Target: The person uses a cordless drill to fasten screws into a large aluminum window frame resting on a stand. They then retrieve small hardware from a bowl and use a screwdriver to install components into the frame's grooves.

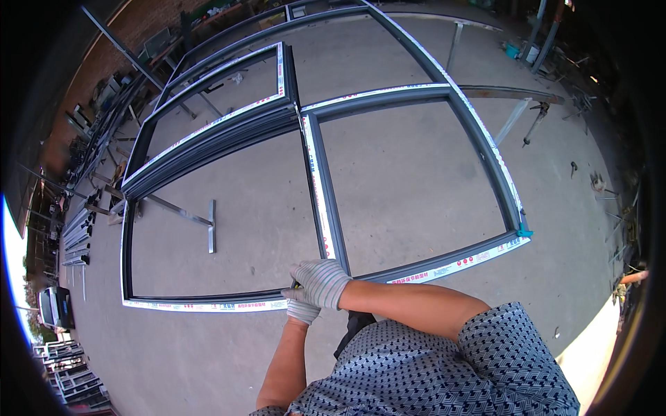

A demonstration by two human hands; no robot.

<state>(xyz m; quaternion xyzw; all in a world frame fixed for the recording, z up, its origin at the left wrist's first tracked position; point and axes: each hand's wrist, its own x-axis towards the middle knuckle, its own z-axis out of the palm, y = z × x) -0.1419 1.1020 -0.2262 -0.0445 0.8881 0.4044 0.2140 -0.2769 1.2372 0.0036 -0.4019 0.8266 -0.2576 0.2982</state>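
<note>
A large dark grey aluminium window frame (485, 152) lies flat on metal trestles over the concrete floor, with white protective film along its edges. Both my hands wear grey knit gloves. My right hand (320, 281) is closed over the near rail where the centre mullion (319, 194) meets it, and seems to grip a small dark tool. My left hand (301, 310) sits just beneath it, against the rail's underside, fingers curled. What the hands hold is mostly hidden.
A smaller sash frame (208, 132) rests on the far left part of the big frame. Metal trestle legs (211, 225) stand under it. Stacked aluminium profiles (80, 236) lie at the left, more finished frames (73, 381) at lower left, scattered tools (534, 125) on the right.
</note>
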